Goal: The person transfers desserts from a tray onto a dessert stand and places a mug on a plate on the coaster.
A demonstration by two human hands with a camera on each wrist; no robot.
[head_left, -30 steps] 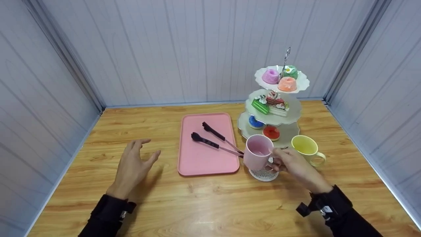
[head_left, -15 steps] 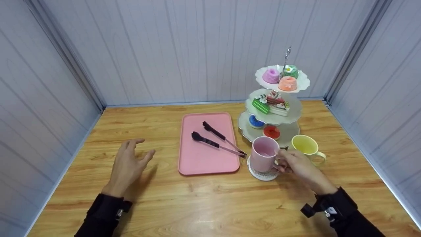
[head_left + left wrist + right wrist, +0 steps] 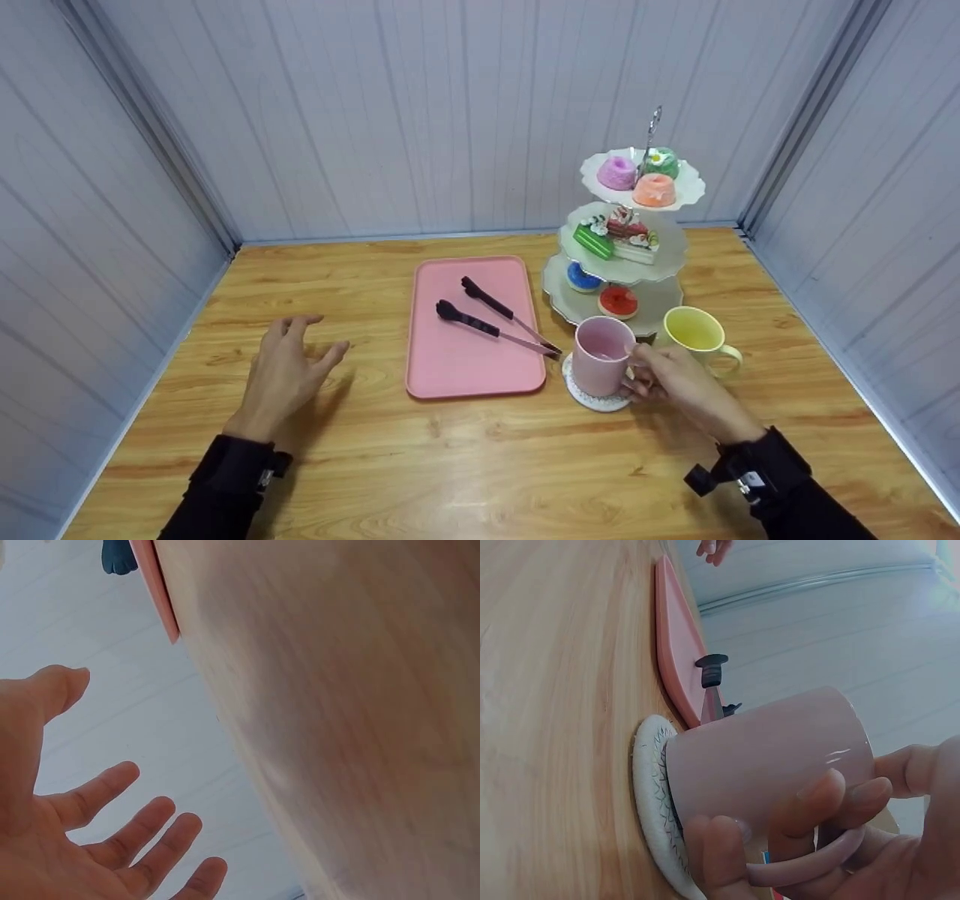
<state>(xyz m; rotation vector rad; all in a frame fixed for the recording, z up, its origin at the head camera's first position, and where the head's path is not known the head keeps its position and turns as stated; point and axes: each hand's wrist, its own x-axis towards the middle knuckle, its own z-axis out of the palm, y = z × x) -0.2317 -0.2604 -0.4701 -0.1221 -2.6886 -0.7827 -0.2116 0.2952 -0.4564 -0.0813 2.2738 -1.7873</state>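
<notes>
My right hand [image 3: 690,390] holds a pink mug [image 3: 602,360] by its handle [image 3: 810,868], fingers curled through and round it. The mug is over a round white patterned coaster [image 3: 600,402]. In the right wrist view its base meets the coaster, slightly tilted; whether it rests flat I cannot tell. Left of the pink tray [image 3: 450,375], my left hand [image 3: 281,379] hovers above the table with fingers spread and nothing in it. Black-handled tongs [image 3: 480,326] lie spread across the tray, their metal tips past its right edge, near the coaster.
A yellow mug [image 3: 696,330] stands just behind my right hand. Behind the pink mug rises a three-tier stand [image 3: 570,300] bearing small cakes, cake slices and doughnuts. Panel walls [image 3: 450,112] enclose the wooden table [image 3: 465,480] at the back and sides.
The pink mug has moved right and down onto the coaster's place, with little motion in the last half second. My left hand has drifted slightly left.
</notes>
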